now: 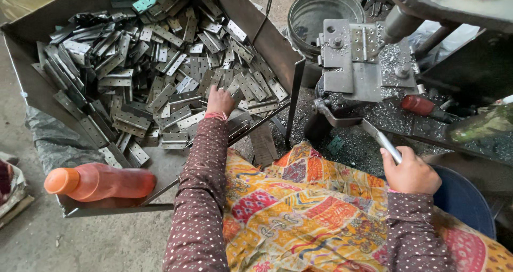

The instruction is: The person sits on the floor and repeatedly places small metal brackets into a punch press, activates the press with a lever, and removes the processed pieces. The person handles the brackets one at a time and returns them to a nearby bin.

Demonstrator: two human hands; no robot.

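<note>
Patterned cloth [299, 213] covers my lap below the hinge tray [32, 53]. Left hand [220, 100] digs into its hinges [133, 80], fingers hidden, grip unclear. Right hand [410, 173], right of the tray, fingers clamped on a metal lever [380, 139].

The flat grey metal hinge plates [160, 74], each punched with small holes, lay in a loose, jumbled heap that filled the open sheet-metal tray [37, 26], some flat, others tilted on edge. The left hand [220, 100] rested on the near side of the heap. The slim silver metal lever handle [382, 142] slanted upward, gripped by the right hand [410, 171].
</note>
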